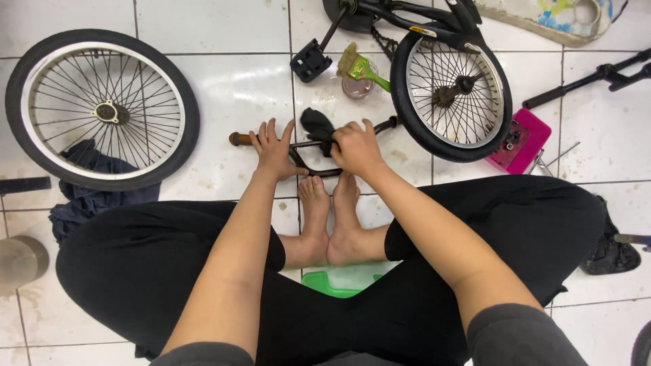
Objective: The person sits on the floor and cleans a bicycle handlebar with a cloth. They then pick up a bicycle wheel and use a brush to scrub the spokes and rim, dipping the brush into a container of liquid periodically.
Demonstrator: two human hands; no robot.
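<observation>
**Down on the tiles: two hands on a bicycle handlebar**

Here a person sits cross-legged on a white tiled floor, bare feet together, with a black handlebar lying crosswise just beyond the toes. The left hand rests flat on the bar near its brown grip, fingers spread and thumb out toward the middle. The right hand is curled shut around a black rag, pressing it against the bar's centre; the bar's far end pokes out to the right, toward a tyre.

A loose wheel with a silver rim lies flat to the left, partly over a heap of dark blue cloth. Ahead and to the right stands the small wheel of a black bicycle frame, its pedal hanging just beside a green-handled brush that sits in a small jar. A pink tray holding small metal parts lies just right of that wheel. A green object shows under the ankles.
</observation>
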